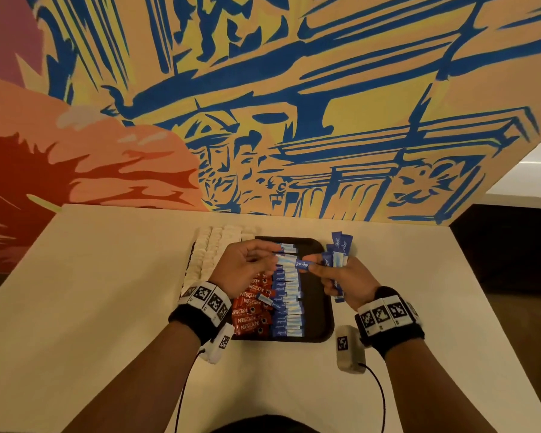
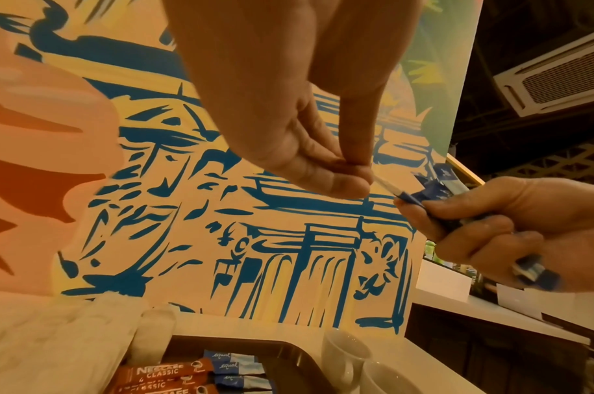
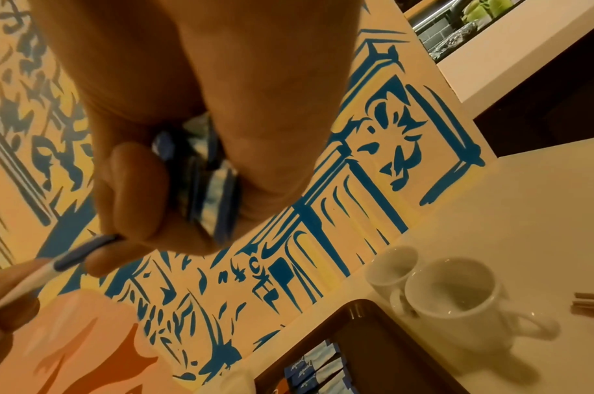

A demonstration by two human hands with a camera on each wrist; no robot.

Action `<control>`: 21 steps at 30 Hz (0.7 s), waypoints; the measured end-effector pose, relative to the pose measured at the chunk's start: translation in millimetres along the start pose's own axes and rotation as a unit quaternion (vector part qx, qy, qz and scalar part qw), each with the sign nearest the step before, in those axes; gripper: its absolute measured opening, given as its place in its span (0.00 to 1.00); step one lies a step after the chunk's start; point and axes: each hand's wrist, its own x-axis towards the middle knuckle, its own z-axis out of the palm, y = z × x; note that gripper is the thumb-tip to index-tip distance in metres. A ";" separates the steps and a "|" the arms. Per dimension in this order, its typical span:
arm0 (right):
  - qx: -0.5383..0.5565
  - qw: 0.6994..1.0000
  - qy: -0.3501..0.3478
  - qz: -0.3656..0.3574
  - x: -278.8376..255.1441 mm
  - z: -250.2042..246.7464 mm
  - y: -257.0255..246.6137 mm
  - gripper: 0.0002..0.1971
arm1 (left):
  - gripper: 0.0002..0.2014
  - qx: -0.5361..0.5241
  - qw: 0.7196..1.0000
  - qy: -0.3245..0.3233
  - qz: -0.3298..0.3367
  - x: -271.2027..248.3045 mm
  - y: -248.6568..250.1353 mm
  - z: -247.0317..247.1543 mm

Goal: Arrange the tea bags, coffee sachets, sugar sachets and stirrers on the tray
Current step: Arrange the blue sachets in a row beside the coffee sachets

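Two hands work above the dark tray [image 1: 322,310], which I use as the landmark for every position below. My left hand [image 1: 247,267] hovers over the tray's far-left part, thumb and forefinger closed in a pinch on the white end of one blue sugar sachet [image 1: 295,264]. My right hand [image 1: 344,281] hovers over the tray's right rim, fingers curled round a bundle of sugar sachets [image 1: 338,250] that stands upright, and its fingertips hold the blue end of that same single sachet. The sachet therefore spans both hands above the tray's far centre.

On the tray, a column of blue sugar sachets [image 1: 286,304] runs down the centre, edge to edge. A column of red coffee sachets [image 1: 252,310] lies just left of it. One loose blue sachet [image 1: 267,300] rests askew across the coffee column. White tea bags [image 1: 213,248] lie off the tray, beside its far-left corner. Two white cups [image 3: 433,290] stand on the table just beyond its far-right corner.

Judged risks:
- Bundle slip: the right hand does two jobs, so loosening the fingertips may loosen the bundle and scatter sachets.
- Row disturbance: lowering the sachet at a tilt may push neighbouring sachets out of line.
- Uneven release: pulling before the right hand lets go may crease the sachet.
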 end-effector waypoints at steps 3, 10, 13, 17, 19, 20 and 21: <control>0.007 1.000 0.028 0.003 6.4 -6.7 1.6 0.07 | 0.09 0.005 1.000 0.012 -0.012 8.6 -4.8 0.8; 0.087 0.993 0.079 0.020 26.2 -2.7 15.4 0.10 | 0.07 0.011 0.997 0.001 -0.070 15.0 -21.7 19.4; 0.137 0.981 0.131 0.031 33.8 -1.3 27.9 0.12 | 0.09 -0.124 0.979 0.098 -0.127 19.7 -27.6 25.2; 0.084 0.992 0.080 0.038 37.1 9.8 39.1 0.24 | 0.10 -0.220 0.946 0.135 -0.196 21.9 -35.2 32.6; 0.034 0.996 0.067 0.041 40.4 18.2 43.1 0.21 | 0.09 -0.185 0.955 0.100 -0.211 21.2 -41.2 36.8; 0.020 0.997 0.068 0.042 43.0 21.9 45.0 0.15 | 0.09 -0.161 0.960 0.082 -0.214 20.3 -44.7 38.3; 0.010 0.997 0.071 0.042 45.8 25.3 46.1 0.09 | 0.09 -0.138 0.964 0.068 -0.215 19.6 -47.6 39.1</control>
